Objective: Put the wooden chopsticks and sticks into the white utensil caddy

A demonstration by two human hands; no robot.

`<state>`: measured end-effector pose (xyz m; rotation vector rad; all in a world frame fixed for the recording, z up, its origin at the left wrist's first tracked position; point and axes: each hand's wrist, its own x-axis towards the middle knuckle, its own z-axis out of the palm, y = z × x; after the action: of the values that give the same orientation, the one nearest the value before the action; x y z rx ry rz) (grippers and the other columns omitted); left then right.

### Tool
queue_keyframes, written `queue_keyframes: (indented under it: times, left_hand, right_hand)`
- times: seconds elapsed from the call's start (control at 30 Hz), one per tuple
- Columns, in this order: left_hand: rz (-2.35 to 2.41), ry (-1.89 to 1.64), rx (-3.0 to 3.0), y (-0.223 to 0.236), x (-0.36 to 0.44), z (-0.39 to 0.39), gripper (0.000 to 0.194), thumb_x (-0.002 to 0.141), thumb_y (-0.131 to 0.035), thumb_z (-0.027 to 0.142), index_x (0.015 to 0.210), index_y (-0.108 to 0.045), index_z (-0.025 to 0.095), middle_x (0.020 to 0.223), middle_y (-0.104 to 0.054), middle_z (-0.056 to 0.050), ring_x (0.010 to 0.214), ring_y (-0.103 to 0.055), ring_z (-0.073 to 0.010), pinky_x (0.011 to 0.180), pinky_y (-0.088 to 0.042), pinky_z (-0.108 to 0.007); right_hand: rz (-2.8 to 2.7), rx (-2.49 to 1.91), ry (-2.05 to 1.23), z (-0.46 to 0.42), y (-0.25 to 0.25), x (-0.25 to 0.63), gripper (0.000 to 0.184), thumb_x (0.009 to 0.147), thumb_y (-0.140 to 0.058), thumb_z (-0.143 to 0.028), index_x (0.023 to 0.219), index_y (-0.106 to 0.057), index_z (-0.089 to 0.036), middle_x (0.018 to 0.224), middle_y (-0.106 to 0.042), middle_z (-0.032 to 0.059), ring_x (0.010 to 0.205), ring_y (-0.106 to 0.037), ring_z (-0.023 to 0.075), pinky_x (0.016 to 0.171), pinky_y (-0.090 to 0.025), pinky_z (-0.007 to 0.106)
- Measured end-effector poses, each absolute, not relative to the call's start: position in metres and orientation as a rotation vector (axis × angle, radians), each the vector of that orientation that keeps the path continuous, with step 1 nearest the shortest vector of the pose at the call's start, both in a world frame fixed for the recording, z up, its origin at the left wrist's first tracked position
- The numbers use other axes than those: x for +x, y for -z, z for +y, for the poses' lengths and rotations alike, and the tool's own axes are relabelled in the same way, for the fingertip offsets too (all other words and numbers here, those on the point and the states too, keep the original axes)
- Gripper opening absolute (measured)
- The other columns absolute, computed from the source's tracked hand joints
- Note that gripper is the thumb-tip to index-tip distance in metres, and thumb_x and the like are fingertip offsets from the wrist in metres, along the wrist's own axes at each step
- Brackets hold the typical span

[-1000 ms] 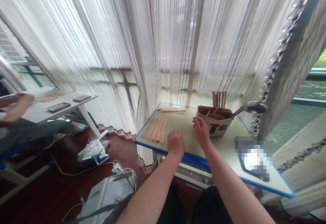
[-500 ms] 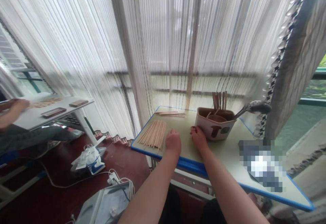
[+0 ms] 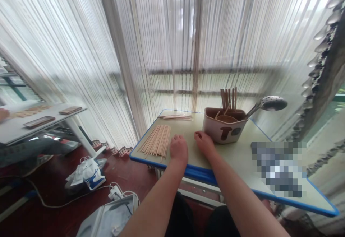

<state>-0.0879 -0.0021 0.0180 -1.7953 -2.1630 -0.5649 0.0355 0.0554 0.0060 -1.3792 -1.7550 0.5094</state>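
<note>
Fanned sticks lay lower centre

In the head view, the left hand curled beside them, the right hand curled by the container; whether either held anything, I couldn't tell. A leftward bump could have scattered them.

Left sticks are showing pale tan; counter, cream edged blue; right container, off-white with brown rim; far curtain, grey-white stripes.

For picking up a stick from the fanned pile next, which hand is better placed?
Left, I'd say: the left hand is just beside the fanned sticks, while the right hand is farther over, by the container.
</note>
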Motion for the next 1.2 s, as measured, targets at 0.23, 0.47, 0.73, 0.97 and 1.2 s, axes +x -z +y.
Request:
queue_keyframes:
  times: [0.23, 0.47, 0.73, 0.97, 1.2]
  left_hand:
    - [-1.716, 0.753, -2.020, -0.016, -0.092, -0.006, 0.024, 0.086, -0.037, 0.009, 0.102, -0.055, 0.013, 0.090, -0.055, -0.009, 0.088, -0.051, -0.0207, 0.078, -0.044, -0.035]
    - [-1.403, 1.095, -2.075, -0.017, -0.086, -0.009, 0.022, 0.087, -0.041, 0.016, 0.104, -0.053, 0.017, 0.094, -0.057, -0.008, 0.090, -0.052, -0.0195, 0.080, -0.043, -0.035]
    - [-0.913, 1.720, -2.003, -0.041, -0.074, 0.002, 0.046, 0.085, -0.041, 0.042, 0.122, -0.037, 0.014, 0.123, -0.041, -0.018, 0.115, -0.041, -0.0272, 0.089, -0.040, -0.046]
    - [-0.935, 2.007, -1.991, -0.048, -0.032, 0.087, 0.061, 0.082, -0.044, 0.050, 0.130, -0.026, 0.015, 0.135, -0.027, -0.022, 0.118, -0.039, -0.0271, 0.089, -0.041, -0.045]
    - [-1.382, 2.060, -2.492, -0.016, -0.025, 0.110, 0.096, 0.065, -0.068, 0.047, 0.139, -0.012, 0.021, 0.138, -0.032, -0.019, 0.116, -0.046, -0.0280, 0.090, -0.043, -0.043]
  right_hand:
    - [-1.434, -1.150, -0.797, 0.049, -0.014, 0.033, 0.038, 0.079, -0.044, -0.051, 0.077, -0.060, -0.017, 0.072, -0.064, 0.0036, 0.049, -0.053, 0.0117, 0.049, -0.038, 0.024]
    - [-1.185, -0.832, -0.780, 0.023, -0.041, 0.038, 0.030, 0.076, -0.054, -0.046, 0.077, -0.056, -0.016, 0.065, -0.058, -0.0007, 0.049, -0.050, 0.0088, 0.047, -0.038, 0.022]
    - [-0.793, -0.542, -0.301, 0.004, -0.138, 0.092, 0.024, 0.081, -0.051, -0.042, 0.082, -0.052, -0.018, 0.058, -0.048, -0.0060, 0.044, -0.044, 0.0067, 0.043, -0.036, 0.021]
    - [-0.532, -0.504, 0.382, 0.006, -0.172, 0.125, 0.013, 0.089, -0.043, -0.035, 0.085, -0.046, -0.023, 0.069, -0.049, -0.0035, 0.044, -0.042, 0.0082, 0.050, -0.041, 0.028]
    - [-0.818, -0.836, 0.430, 0.027, -0.137, 0.111, 0.016, 0.089, -0.040, -0.033, 0.095, -0.049, -0.021, 0.073, -0.054, 0.0015, 0.055, -0.051, 0.0126, 0.057, -0.045, 0.030]
